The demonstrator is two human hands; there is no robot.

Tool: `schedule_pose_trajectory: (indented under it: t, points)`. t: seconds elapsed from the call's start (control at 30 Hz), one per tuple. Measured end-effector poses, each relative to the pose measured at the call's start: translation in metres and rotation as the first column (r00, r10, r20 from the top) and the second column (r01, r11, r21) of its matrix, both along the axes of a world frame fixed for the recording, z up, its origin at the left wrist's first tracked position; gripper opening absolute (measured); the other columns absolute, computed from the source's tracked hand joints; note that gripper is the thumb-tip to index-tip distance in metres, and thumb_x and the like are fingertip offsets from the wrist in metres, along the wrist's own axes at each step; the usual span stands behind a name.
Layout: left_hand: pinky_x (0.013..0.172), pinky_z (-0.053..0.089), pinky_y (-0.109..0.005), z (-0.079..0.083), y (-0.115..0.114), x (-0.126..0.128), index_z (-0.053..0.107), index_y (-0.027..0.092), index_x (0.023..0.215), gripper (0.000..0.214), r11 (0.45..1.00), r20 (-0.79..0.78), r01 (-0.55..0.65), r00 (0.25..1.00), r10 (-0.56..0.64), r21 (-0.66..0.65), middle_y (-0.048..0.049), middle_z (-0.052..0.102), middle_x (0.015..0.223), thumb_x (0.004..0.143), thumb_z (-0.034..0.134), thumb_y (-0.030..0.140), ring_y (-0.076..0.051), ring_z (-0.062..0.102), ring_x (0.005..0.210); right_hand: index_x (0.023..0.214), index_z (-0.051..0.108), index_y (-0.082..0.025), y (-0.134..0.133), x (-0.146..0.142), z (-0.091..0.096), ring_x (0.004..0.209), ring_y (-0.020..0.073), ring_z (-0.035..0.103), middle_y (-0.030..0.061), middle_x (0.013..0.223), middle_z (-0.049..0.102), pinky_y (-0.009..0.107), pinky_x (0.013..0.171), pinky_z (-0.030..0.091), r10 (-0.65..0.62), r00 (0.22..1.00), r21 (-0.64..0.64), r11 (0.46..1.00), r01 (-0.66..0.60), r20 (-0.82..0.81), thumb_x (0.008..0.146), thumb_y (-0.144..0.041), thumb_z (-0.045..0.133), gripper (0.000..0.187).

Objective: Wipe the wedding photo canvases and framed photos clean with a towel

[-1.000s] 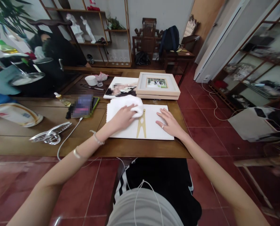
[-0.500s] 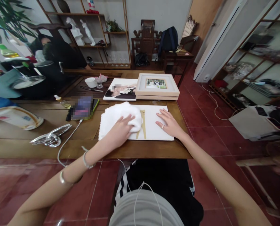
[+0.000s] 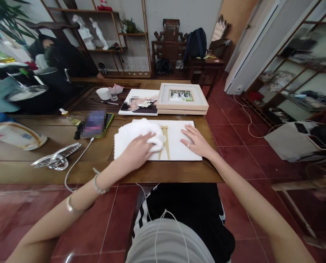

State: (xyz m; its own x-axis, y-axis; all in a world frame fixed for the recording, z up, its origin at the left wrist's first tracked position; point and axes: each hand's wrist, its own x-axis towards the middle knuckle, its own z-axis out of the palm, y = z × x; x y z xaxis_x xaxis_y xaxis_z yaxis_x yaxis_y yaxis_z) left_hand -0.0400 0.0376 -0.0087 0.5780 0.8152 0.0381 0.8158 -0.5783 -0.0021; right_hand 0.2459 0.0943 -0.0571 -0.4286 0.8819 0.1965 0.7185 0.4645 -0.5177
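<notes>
My left hand point(image 3: 139, 151) rests on a bunched white towel point(image 3: 135, 131), its fingers curled over the fluffy cloth. Under the towel lies a flat white board point(image 3: 177, 151), whose left part is covered. A gold, two-legged tapered shape point(image 3: 166, 144) shows on the board just right of the towel. My right hand point(image 3: 197, 141) lies on the right side of the board with its fingers spread, a ring on one of them. Nothing is held in it.
Behind the board are a photo print point(image 3: 139, 104) and stacked pale wooden frames point(image 3: 183, 96). To the left lie a phone point(image 3: 95, 124) with a white cable, a small dropper bottle point(image 3: 69, 117), a silver hair clip point(image 3: 57, 156) and a white cup point(image 3: 103, 94).
The view has shifted slightly. My left hand and the towel stay at nearly the same place on the board, and my right hand remains flat.
</notes>
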Motion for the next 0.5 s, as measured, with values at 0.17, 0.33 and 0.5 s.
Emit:
schedule_pose_trajectory:
  t: [0.17,0.33,0.5]
  points:
    - [0.114,0.036,-0.048,-0.007,0.071,0.004,0.065,0.008,0.121,0.037,0.996,0.011,-0.07,0.998,0.069,0.06,-0.017,0.05,0.147,0.095,0.04,0.017,-0.032,0.037,0.143,0.138,0.057,-0.019,-0.002,0.001,0.0,0.151,0.03,0.023,0.0134,0.157,0.038,0.054,0.122,0.021,0.003,1.0,0.022,1.0,-0.003,0.008,0.093,-0.056,0.05,0.058]
    - [0.113,0.035,-0.051,-0.011,0.077,0.003,0.066,0.009,0.119,0.036,0.995,-0.009,-0.069,0.997,0.07,0.072,-0.0173,0.047,0.149,0.092,0.041,0.011,-0.032,0.034,0.145,0.137,0.057,-0.021,-0.004,0.001,0.0,0.151,0.0303,0.023,0.0119,0.157,0.038,0.056,0.122,0.021,0.002,1.0,0.008,1.0,-0.001,-0.013,0.093,-0.053,0.053,0.055]
    - [0.108,0.04,-0.057,-0.005,0.004,0.01,0.072,0.009,0.108,0.034,0.999,-0.05,-0.039,0.998,0.04,0.018,-0.0211,0.045,0.149,0.088,0.044,0.007,-0.038,0.037,0.142,0.138,0.056,-0.019,-0.004,0.0,-0.003,0.151,0.0296,0.021,0.0131,0.158,0.036,0.054,0.122,0.02,-0.022,0.999,-0.008,1.0,0.022,-0.026,0.093,-0.048,0.055,0.054]
